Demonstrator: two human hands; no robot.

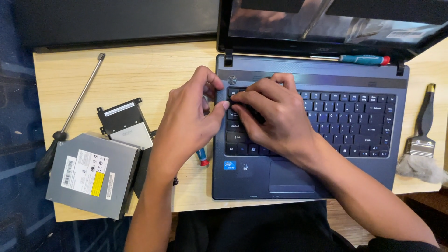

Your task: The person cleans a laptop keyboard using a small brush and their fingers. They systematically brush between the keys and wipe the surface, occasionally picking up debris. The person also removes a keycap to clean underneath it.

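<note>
An open dark grey laptop (pixel 326 179) lies on a light wooden table (pixel 140 74). My left hand (pixel 186 116) is at the top-left corner of the keyboard (pixel 354 116), closed around a small screwdriver whose blue and red handle end (pixel 202 157) sticks out below the palm. Its tip is hidden between my fingers. My right hand (pixel 275 119) rests on the upper-left keys with its fingertips pressed down beside my left thumb. It holds nothing that I can see.
A teal and red screwdriver (pixel 364 59) lies by the laptop hinge. Left of the laptop are a grey optical drive (pixel 93 175), a black drive caddy (pixel 123 121) and a long screwdriver (pixel 74 105). A paintbrush (pixel 422 140) lies at the right edge.
</note>
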